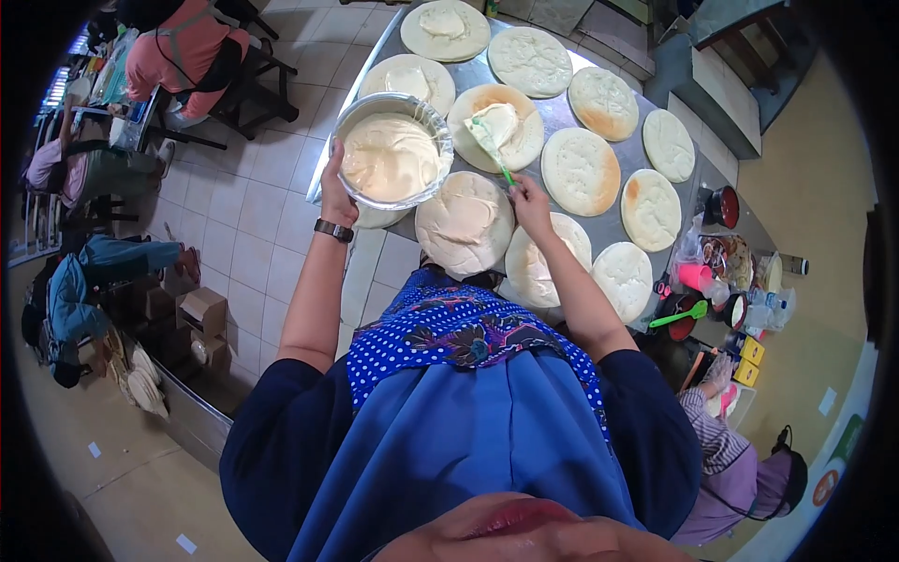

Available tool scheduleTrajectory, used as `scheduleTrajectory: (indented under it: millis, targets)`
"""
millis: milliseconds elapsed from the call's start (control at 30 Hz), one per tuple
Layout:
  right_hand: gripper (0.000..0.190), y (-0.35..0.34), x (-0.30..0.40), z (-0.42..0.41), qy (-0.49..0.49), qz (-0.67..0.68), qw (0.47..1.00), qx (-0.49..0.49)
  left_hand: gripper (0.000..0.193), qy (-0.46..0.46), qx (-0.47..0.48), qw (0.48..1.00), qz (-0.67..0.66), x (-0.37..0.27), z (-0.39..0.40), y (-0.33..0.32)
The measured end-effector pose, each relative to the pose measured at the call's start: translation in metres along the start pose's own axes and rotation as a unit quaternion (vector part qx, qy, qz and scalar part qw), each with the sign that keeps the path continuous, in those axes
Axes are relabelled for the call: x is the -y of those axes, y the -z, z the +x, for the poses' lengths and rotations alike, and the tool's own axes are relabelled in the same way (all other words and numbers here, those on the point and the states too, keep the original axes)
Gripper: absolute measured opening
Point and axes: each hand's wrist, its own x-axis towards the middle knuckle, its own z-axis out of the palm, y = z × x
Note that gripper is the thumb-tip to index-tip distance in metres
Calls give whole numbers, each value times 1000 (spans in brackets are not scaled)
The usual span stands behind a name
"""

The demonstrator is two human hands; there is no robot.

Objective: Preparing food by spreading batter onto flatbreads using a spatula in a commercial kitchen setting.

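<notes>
My left hand grips the rim and side of a round metal bowl, held over the table's left edge. Pale cream fills much of it. In my right hand is the handle of a green spatula. Its cream-coated blade lies at a mound of cream on a round flatbread with a browned top. Nearer my body, another flatbread carries spread cream. My right forearm passes over a further flatbread, hiding part of it.
Several more flatbreads cover the metal table. On its right end are a second green spatula, red scissors, a pink cup and dark bowls. A co-worker is at the right; other people are at the left.
</notes>
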Motion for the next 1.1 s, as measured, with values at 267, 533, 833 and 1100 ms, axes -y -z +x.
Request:
scheduleTrajectory:
  millis: [267, 533, 833, 1100]
  targets:
    - [23, 89, 79, -24, 31, 159, 974, 157, 59, 16, 11, 997, 80, 28, 8, -12]
    - [27, 128, 98, -46, 254, -263, 919, 145, 57, 87, 99, 977, 168, 59, 6, -82]
    - [17, 153, 83, -53, -207, 121, 904, 353, 58, 132, 77, 974, 169, 93, 15, -106]
    - [17, 172, 63, -90, -305, 351, 834, 297, 61, 139, 142, 976, 94, 97, 6, -117]
